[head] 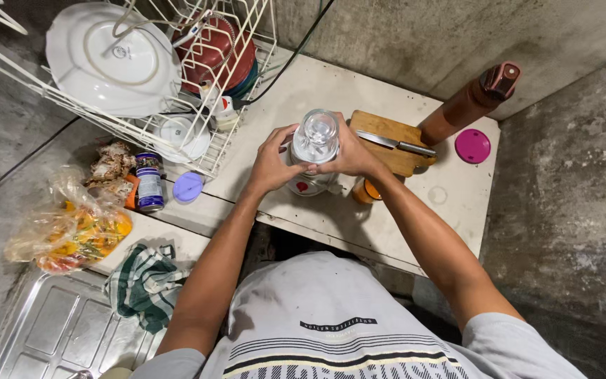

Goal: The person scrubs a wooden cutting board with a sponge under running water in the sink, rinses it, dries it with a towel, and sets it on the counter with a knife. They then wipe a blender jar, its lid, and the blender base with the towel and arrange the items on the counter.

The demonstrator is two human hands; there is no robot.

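Head view, looking straight down. A clear jar [315, 137] stands upright at frame centre on a small white base [308, 184], so its long axis points up toward the camera and only its round top shows. The left hand [270, 165] cups the jar from frame left, fingers curled about the wall; the right hand [352, 156] closes on it from frame right, fingers wrapped over the upper part. Both grips are pressed to the glass, one on each side, and neither hand is nearer than the other (the jar sits midway between the wrists).

The base rests close to the near edge of the desk [450, 203], with an orange-lidded pot [367, 190] just beside it at lower right. Directly behind the right hand lies a wooden board [387, 130] carrying a knife [395, 144], blade toward the jar. Farther to the upper right stand a brown bottle [468, 105] and a pink lid [473, 146]. At upper left a wire rack [233, 42] holds a white plate [110, 60]; a tin [150, 181] and a bag [71, 228] lie at left. Open desk remains at right of centre, between the board and the near edge.
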